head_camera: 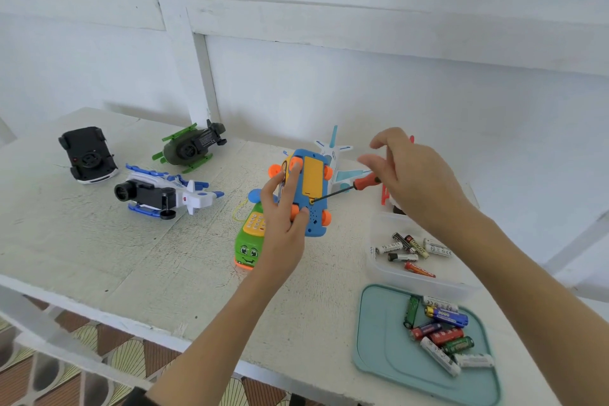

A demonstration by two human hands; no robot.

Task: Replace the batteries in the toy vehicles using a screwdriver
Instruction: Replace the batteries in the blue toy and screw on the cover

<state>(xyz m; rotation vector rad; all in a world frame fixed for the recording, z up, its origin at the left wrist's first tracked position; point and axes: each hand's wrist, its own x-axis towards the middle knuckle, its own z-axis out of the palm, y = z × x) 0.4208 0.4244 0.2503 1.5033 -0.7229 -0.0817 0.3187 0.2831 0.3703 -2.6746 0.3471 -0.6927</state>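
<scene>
My left hand (283, 231) holds a blue toy car (314, 224) with orange wheels belly-up above the table, its yellow battery cover (311, 175) facing me. A screwdriver (362, 182) with an orange handle has its thin shaft slanting down-left, tip in the screw hole just below the cover. My right hand (418, 181) is at the handle's black end. Its upper fingers are lifted and spread above the handle, and the grip itself is hidden behind the hand.
Upside-down toys lie at the back left: a black car (87, 155), a green helicopter (191, 147), a white-blue helicopter (164, 194). A green phone toy (248, 241) and white plane (339, 158) lie near the car. Batteries fill a clear tub (375, 270) and teal lid (379, 339).
</scene>
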